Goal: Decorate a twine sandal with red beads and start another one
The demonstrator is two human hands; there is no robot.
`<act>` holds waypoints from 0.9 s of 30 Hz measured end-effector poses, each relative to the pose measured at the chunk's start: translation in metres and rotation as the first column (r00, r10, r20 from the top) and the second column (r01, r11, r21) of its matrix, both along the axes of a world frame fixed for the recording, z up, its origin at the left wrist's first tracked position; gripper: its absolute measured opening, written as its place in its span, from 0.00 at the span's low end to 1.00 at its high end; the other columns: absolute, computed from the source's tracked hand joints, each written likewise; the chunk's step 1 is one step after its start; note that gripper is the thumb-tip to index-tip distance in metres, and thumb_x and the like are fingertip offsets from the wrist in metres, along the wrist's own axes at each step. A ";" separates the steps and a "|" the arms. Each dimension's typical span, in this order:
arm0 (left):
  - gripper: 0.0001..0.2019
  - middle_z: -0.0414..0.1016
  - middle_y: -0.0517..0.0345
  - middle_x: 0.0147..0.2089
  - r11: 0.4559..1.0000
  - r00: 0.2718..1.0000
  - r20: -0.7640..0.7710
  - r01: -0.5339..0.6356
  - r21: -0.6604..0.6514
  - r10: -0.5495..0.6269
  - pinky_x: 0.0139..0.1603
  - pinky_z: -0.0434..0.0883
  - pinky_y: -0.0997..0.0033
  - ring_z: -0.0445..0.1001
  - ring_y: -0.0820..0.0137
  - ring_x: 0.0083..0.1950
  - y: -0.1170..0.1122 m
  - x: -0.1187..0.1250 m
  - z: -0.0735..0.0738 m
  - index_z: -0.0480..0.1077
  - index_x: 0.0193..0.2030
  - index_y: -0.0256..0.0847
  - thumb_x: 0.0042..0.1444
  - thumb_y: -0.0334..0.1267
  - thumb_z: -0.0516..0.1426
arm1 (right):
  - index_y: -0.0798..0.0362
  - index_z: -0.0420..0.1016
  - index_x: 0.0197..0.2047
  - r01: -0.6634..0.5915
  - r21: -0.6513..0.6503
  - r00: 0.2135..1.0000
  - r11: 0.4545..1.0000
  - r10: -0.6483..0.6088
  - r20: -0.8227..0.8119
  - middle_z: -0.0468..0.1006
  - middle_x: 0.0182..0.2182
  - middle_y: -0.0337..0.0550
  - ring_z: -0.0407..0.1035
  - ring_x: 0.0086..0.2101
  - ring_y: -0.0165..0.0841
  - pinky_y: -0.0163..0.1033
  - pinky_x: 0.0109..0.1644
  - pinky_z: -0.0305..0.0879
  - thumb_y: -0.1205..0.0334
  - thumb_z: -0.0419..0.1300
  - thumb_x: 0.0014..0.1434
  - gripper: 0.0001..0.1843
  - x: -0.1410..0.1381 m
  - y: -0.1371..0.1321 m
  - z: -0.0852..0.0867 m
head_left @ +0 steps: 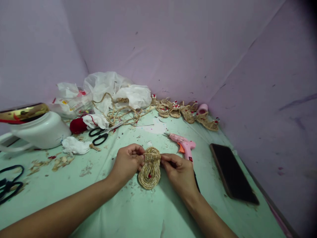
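A small woven jute sandal sole (149, 172) lies on the pale green table (138, 211), with a red dot near its heel. A jute strap (152, 154) crosses its upper part. My left hand (127, 162) pinches the strap's left end against the sole. My right hand (178, 172) pinches the strap's right end. Both hands have their fingers closed on the strap.
A pink glue gun (184, 143) lies just behind my right hand, a dark phone (232, 173) to its right. Black scissors (100, 135), loose jute cord (119, 112), plastic bags (109, 87), a white jug (37, 130) and finished little sandals (188, 112) sit further back.
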State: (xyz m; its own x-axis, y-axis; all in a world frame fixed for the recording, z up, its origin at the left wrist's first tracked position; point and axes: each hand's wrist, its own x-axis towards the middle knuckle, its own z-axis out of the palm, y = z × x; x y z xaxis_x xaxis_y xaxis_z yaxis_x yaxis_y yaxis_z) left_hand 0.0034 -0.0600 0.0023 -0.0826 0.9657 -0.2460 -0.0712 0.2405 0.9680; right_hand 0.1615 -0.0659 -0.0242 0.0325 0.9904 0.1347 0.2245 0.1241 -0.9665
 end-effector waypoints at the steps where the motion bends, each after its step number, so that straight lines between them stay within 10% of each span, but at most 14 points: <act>1: 0.06 0.64 0.67 0.15 1.000 1.000 0.000 0.002 -0.005 -0.002 0.14 0.62 0.79 0.62 0.78 0.15 0.000 -0.001 -0.001 0.65 0.24 0.36 0.36 0.30 0.58 | 0.53 0.79 0.29 0.005 -0.012 1.000 1.000 -0.005 -0.005 0.81 0.29 0.44 0.74 0.31 0.36 0.42 0.39 0.70 0.68 0.59 0.48 0.07 0.000 0.000 0.001; 27: 0.13 0.63 0.67 0.22 0.999 0.999 0.022 0.024 -0.033 -0.023 0.14 0.62 0.80 0.63 0.78 0.18 0.004 0.002 -0.004 0.60 0.30 0.40 0.36 0.31 0.58 | 0.56 0.74 0.22 0.037 -0.265 0.978 0.963 -0.090 -0.189 0.76 0.19 0.42 0.70 0.21 0.32 0.37 0.27 0.68 0.64 0.63 0.40 0.04 -0.008 0.001 0.015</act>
State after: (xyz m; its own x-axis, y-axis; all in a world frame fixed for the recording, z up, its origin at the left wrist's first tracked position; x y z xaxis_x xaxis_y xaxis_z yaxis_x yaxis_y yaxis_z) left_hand 0.0054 -0.0564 -0.0015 -0.0542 0.9586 -0.2794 -0.0860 0.2743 0.9578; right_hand 0.1532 -0.0652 -0.0092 0.0965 0.9852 -0.1417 0.0254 -0.1447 -0.9891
